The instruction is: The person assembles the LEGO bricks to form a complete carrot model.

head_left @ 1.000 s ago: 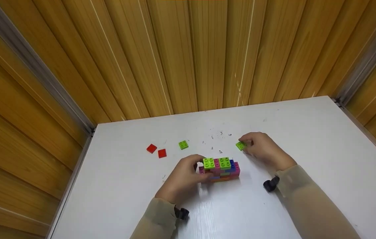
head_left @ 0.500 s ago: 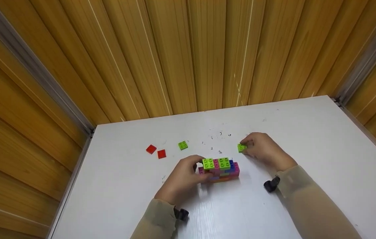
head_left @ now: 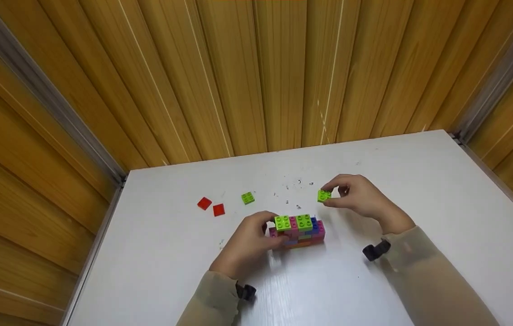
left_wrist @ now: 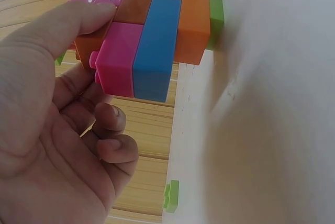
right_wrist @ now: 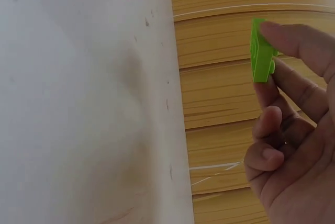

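Note:
A many-coloured stack of toy bricks (head_left: 302,233) stands on the table in front of the person. The left hand (head_left: 253,237) grips its left end between thumb and fingers. In the left wrist view the stack's side (left_wrist: 157,46) shows pink, blue, orange, brown, red and green bricks. Two lime-green bricks sit on top, with a pink one between them. Behind and right of the stack, the right hand (head_left: 358,197) pinches a small lime-green brick (head_left: 324,195) by its edges. In the right wrist view that brick (right_wrist: 263,51) is seen edge-on, studs toward the palm, off the table.
Farther left on the white table (head_left: 157,253) lie a loose lime-green brick (head_left: 247,198) and two flat red pieces, one red piece (head_left: 204,203) beside another red piece (head_left: 219,209). Small dark marks dot the tabletop. A wood-patterned panel wall (head_left: 238,81) rises behind the table.
The right hand has lifted the lime-green brick from the table, first turning it, then moving it slightly back and left. The left hand and the stack stay where they were.

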`<state>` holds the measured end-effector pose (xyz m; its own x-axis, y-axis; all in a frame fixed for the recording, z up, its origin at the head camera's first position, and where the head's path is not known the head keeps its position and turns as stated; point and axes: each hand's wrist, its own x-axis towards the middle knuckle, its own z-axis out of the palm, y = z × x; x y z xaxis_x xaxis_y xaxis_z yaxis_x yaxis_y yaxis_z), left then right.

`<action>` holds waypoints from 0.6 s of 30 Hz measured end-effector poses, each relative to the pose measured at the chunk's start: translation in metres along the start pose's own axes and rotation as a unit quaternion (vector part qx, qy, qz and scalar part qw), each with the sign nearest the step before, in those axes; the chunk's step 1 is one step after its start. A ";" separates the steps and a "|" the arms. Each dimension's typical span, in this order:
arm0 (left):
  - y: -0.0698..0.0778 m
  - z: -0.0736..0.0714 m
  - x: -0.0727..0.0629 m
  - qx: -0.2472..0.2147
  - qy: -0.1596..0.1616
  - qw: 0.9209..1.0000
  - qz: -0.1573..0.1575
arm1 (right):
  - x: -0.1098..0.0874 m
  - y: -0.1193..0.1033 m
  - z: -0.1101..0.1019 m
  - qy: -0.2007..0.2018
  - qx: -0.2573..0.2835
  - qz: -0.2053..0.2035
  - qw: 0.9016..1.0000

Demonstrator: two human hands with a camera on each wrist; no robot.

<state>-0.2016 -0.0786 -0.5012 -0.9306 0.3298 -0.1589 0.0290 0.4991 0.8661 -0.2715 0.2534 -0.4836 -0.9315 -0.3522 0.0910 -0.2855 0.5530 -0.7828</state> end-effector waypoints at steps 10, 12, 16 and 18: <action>-0.001 -0.002 -0.001 -0.002 0.000 1.000 0.000 | -0.009 -0.024 0.003 -0.040 0.065 -0.094 0.993; -0.001 -0.002 -0.001 -0.003 0.000 1.000 -0.003 | -0.010 -0.027 0.005 -0.051 0.075 -0.106 0.990; 0.000 -0.002 -0.001 -0.001 0.001 1.000 0.004 | -0.012 -0.030 0.008 -0.069 0.090 -0.115 0.987; 0.000 -0.002 -0.001 0.001 0.001 1.000 0.007 | -0.013 -0.031 0.009 -0.077 0.094 -0.116 0.986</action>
<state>-0.2015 -0.0804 -0.5003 -0.9307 0.3354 -0.1456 0.0431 0.4959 0.8673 -0.2487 0.2338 -0.4655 -0.7962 -0.5719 0.1974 -0.4269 0.2999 -0.8531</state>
